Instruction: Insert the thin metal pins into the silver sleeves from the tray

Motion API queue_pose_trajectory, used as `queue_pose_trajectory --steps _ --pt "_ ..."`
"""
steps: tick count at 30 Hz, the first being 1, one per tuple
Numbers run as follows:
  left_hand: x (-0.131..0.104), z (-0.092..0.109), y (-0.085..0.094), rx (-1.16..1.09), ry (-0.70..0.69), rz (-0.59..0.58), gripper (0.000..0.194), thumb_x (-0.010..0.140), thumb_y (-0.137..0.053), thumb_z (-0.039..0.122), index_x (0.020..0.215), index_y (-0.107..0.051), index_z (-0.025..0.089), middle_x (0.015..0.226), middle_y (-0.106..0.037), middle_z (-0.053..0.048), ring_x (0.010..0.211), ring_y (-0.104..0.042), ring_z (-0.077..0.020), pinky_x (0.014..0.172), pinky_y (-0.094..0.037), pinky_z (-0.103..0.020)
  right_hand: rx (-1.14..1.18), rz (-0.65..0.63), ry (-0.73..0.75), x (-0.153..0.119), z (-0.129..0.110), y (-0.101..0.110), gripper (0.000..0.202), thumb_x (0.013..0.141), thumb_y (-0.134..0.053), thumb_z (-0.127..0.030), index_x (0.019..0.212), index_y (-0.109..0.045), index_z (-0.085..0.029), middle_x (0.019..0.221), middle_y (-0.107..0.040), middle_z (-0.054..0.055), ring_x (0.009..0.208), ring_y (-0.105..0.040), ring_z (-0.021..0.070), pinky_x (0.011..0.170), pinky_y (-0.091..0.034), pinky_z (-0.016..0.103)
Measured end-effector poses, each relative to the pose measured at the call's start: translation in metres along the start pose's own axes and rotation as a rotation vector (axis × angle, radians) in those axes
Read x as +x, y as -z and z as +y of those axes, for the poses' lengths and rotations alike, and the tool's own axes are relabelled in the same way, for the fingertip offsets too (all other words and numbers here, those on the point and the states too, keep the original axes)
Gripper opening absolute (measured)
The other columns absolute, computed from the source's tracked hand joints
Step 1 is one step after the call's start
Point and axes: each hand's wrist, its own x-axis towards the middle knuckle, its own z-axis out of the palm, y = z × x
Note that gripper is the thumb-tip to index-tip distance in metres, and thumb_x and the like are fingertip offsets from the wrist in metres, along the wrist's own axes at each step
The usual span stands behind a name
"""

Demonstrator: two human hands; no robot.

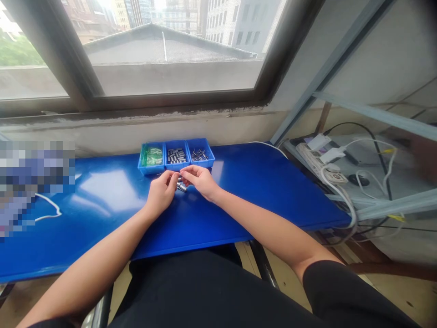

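Left hand point(162, 191): curled, its grip closed on a small metal part point(179, 177), just before the trays.
Right hand point(201, 178): fingertips pinched on the same part.
Loose metal pieces point(182, 187): laid on the blue desk point(256, 191) between the hands.
Trays point(176, 156): three blue bins set side by side.

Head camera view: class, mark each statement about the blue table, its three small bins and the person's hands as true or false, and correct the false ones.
1. Three blue bins stand side by side at the table's far edge. True.
2. The left bin holds green pieces. True.
3. The left hand and right hand are far apart. False: they meet over small metal parts in front of the bins.
4. A power strip lies left of the table. False: it lies to the right.
5. The table is red. False: blue.
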Motion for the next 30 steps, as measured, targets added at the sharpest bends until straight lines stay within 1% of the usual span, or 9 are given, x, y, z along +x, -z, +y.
queue_pose_trajectory --steps 3,5,8,11,16,19,22,24,30 --pt "-0.0006 -0.001 -0.001 -0.022 0.024 0.005 0.032 0.09 -0.049 0.048 0.101 -0.059 0.02 0.063 -0.062 0.001 0.056 -0.058 -0.0138 0.059 -0.043 -0.024 0.012 0.026 -0.002 0.0007 0.0002 0.0004 0.038 0.061 -0.079 -0.047 0.08 -0.065 -0.017 0.069 -0.065 0.0 0.063 -0.059 0.0114 0.06 -0.049 0.027" --pt "-0.0008 -0.0016 -0.0013 -0.029 0.027 0.001 0.033 0.089 -0.051 0.047 0.104 -0.058 0.02 0.064 -0.063 0.001 0.057 -0.059 -0.0141 0.059 -0.044 -0.024 0.02 0.036 -0.006 0.0013 0.0004 0.0008 0.038 0.061 -0.079 -0.047 0.08 -0.065 -0.017 0.068 -0.064 0.0 0.062 -0.058 0.0111 0.061 -0.049 0.027" --pt "-0.0008 -0.0017 -0.0014 -0.032 0.026 -0.011 0.031 0.089 -0.05 0.047 0.101 -0.058 0.02 0.061 -0.061 0.002 0.054 -0.057 -0.0134 0.059 -0.044 -0.024 0.022 0.037 -0.016 0.0017 0.0 0.0011 0.039 0.061 -0.079 -0.047 0.081 -0.065 -0.017 0.068 -0.064 0.0 0.062 -0.058 0.011 0.062 -0.049 0.027" --pt "-0.0005 -0.0015 -0.0012 -0.026 0.015 -0.018 0.03 0.091 -0.047 0.046 0.091 -0.059 0.02 0.058 -0.06 0.002 0.053 -0.055 -0.0127 0.057 -0.042 -0.024 0.018 0.03 -0.021 0.0009 -0.0015 0.001 0.04 0.06 -0.08 -0.048 0.081 -0.065 -0.017 0.068 -0.065 0.0 0.062 -0.059 0.0114 0.06 -0.049 0.027" --pt "-0.0004 -0.001 -0.0009 -0.02 0.006 0.004 0.035 0.093 -0.041 0.046 0.081 -0.06 0.019 0.059 -0.061 0.0 0.053 -0.054 -0.0127 0.055 -0.04 -0.023 0.006 0.012 -0.026 -0.0004 -0.0032 0.0007 0.04 0.06 -0.08 -0.048 0.081 -0.066 -0.017 0.066 -0.064 0.0 0.062 -0.059 0.0117 0.061 -0.05 0.027" --pt "-0.0006 -0.0002 -0.001 -0.031 0.012 0.002 0.034 0.092 -0.043 0.047 0.087 -0.06 0.019 0.059 -0.06 0.001 0.053 -0.055 -0.0134 0.056 -0.041 -0.024 0.015 0.018 -0.02 0.0001 -0.0025 0.0012 0.039 0.061 -0.079 -0.048 0.081 -0.066 -0.017 0.067 -0.064 0.0 0.063 -0.059 0.0122 0.061 -0.05 0.028" --pt "-0.0008 0.0003 -0.0015 -0.028 0.021 -0.004 0.032 0.088 -0.05 0.048 0.099 -0.06 0.02 0.061 -0.061 0.002 0.055 -0.057 -0.014 0.058 -0.043 -0.024 0.029 0.022 -0.022 0.0008 -0.0016 0.0017 0.039 0.061 -0.08 -0.046 0.081 -0.065 -0.017 0.069 -0.065 0.0 0.063 -0.059 0.0118 0.063 -0.05 0.028" --pt "-0.0008 0.0 -0.002 -0.023 0.022 -0.002 0.033 0.086 -0.053 0.048 0.103 -0.059 0.02 0.062 -0.062 0.002 0.055 -0.058 -0.014 0.058 -0.043 -0.024 0.035 0.022 -0.025 0.0008 -0.0014 0.0016 0.038 0.061 -0.08 -0.045 0.082 -0.065 -0.017 0.071 -0.066 0.0 0.063 -0.059 0.0113 0.063 -0.05 0.028" --pt "-0.0004 -0.0007 -0.0023 -0.029 0.014 -0.01 0.029 0.089 -0.049 0.046 0.098 -0.06 0.02 0.058 -0.06 0.002 0.051 -0.055 -0.0126 0.056 -0.042 -0.024 0.043 0.013 -0.023 0.0 -0.0022 0.0007 0.037 0.061 -0.08 -0.045 0.081 -0.065 -0.017 0.068 -0.065 0.0 0.061 -0.058 0.0111 0.062 -0.049 0.027"
